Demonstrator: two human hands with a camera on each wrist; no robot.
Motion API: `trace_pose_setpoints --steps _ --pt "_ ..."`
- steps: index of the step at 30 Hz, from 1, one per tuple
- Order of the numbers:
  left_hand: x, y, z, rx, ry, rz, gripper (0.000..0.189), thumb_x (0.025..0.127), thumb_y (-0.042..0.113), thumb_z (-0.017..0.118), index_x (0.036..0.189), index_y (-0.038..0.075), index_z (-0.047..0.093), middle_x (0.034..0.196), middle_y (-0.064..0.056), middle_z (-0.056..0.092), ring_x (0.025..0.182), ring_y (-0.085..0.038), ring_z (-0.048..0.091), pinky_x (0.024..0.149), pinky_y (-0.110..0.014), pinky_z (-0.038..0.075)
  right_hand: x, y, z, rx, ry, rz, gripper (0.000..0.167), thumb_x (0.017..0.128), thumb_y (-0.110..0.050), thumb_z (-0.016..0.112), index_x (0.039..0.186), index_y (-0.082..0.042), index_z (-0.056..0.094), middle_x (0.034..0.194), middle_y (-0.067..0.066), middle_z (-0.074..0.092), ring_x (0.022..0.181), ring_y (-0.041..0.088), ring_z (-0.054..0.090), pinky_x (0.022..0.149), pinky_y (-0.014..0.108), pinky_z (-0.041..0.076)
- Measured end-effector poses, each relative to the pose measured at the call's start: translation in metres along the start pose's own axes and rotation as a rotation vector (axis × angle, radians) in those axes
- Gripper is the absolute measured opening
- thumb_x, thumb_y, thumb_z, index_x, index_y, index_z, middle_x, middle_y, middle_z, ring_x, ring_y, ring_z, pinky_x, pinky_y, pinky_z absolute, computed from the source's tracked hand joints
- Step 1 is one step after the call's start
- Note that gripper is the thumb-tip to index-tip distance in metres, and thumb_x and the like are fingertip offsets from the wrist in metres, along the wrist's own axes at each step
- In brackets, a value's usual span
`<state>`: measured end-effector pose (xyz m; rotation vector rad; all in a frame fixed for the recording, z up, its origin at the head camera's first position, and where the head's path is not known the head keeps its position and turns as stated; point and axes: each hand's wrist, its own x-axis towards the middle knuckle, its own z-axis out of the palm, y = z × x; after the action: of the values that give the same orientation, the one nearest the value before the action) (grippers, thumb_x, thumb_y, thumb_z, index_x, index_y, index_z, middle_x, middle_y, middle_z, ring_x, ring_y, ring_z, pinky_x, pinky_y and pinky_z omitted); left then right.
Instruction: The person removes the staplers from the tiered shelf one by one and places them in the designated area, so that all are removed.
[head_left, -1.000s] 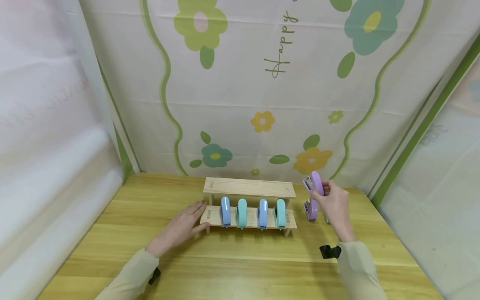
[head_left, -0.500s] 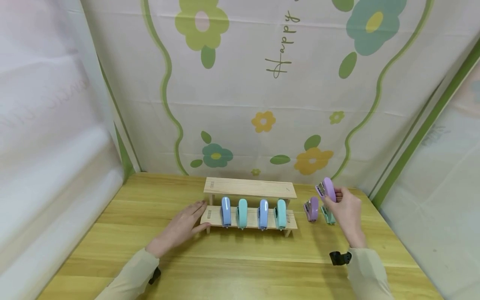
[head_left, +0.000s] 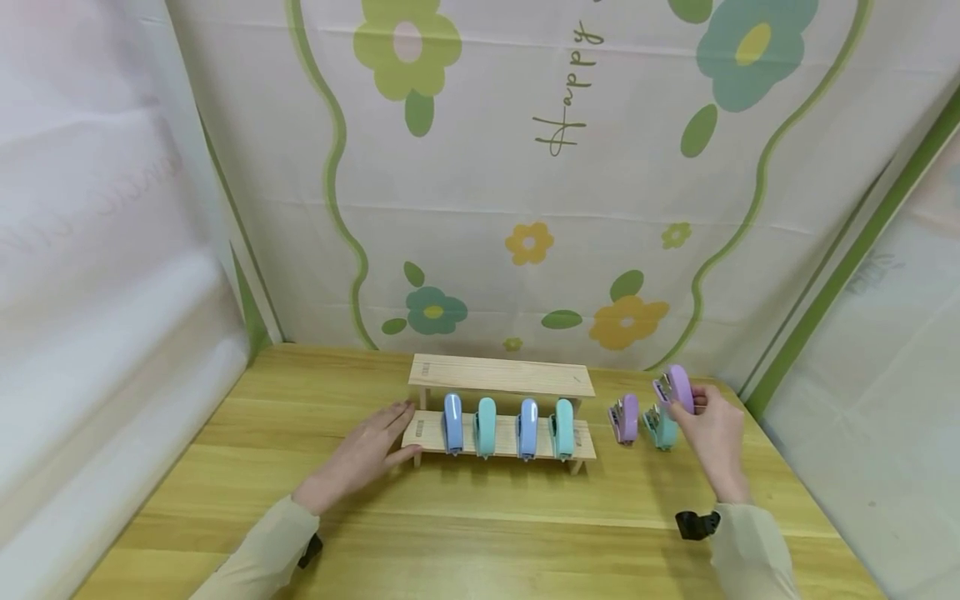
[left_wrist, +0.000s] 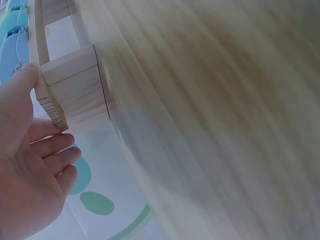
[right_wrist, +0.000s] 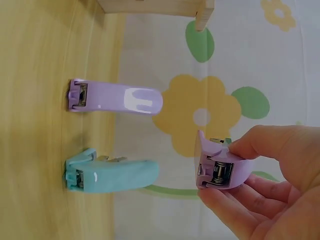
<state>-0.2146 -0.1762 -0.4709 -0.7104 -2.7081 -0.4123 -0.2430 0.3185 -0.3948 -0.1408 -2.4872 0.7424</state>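
My right hand point(head_left: 712, 429) pinches a purple stapler point(right_wrist: 225, 167) between thumb and fingers, raised above the table at the right. Below it and slightly left in the head view stands a teal stapler point(head_left: 658, 427), partly overlapped by the held one. Another purple stapler point(head_left: 623, 419) stands left of the teal one. My left hand point(head_left: 360, 454) holds the left end of the lower step of a wooden display stand point(head_left: 429, 433), thumb at the front edge and fingertips toward the back corner. On that step, blue staplers point(head_left: 528, 429) alternate with teal staplers point(head_left: 485, 427).
The stand's upper step point(head_left: 498, 375) lies behind the lower one and bears nothing. Underneath is a wood-grain table point(head_left: 480, 542). A flower-print cloth point(head_left: 450, 183) hangs behind, with cloth side walls at left and right.
My right hand has moved right and a little lower with the purple stapler, passing from above the other purple stapler to above the teal one. My left hand has stayed at the stand.
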Motion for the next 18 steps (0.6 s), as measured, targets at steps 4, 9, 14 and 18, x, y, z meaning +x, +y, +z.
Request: trace_pose_setpoints --steps 4,9,14,18 --pt "0.0 0.0 0.0 -0.006 -0.009 -0.01 0.071 0.092 0.041 0.068 0.141 -0.006 0.049 0.147 -0.025 0.049 0.134 -0.042 0.051 0.112 -0.055 0.045 0.001 0.009 0.0 -0.007 0.016 0.006 0.033 0.084 -0.008 0.071 0.107 0.014 0.063 0.097 0.036 0.069 0.083 0.046 0.07 0.05 0.02 0.052" --pt "0.0 0.0 0.0 -0.007 -0.008 -0.011 0.071 0.092 0.041 0.068 0.142 -0.006 0.049 0.147 -0.025 0.049 0.134 -0.042 0.051 0.112 -0.055 0.045 0.001 0.02 -0.002 -0.033 0.022 0.031 0.034 0.083 -0.009 0.072 0.107 0.013 0.063 0.099 0.035 0.069 0.085 0.047 0.069 0.053 0.025 0.053" --pt "0.0 0.0 -0.001 -0.002 -0.009 -0.007 0.071 0.092 0.041 0.068 0.142 -0.006 0.049 0.146 -0.025 0.05 0.134 -0.041 0.051 0.112 -0.054 0.045 0.001 0.03 -0.003 -0.045 0.019 0.051 0.034 0.084 -0.01 0.072 0.108 0.012 0.063 0.101 0.035 0.069 0.086 0.046 0.069 0.057 0.034 0.057" --pt "0.001 0.0 -0.001 0.002 -0.02 -0.011 0.071 0.092 0.042 0.067 0.142 -0.006 0.048 0.147 -0.025 0.049 0.135 -0.041 0.051 0.112 -0.054 0.045 0.001 0.036 -0.004 -0.045 -0.004 0.076 0.035 0.087 -0.012 0.069 0.112 0.013 0.062 0.103 0.036 0.068 0.087 0.047 0.069 0.053 0.031 0.056"
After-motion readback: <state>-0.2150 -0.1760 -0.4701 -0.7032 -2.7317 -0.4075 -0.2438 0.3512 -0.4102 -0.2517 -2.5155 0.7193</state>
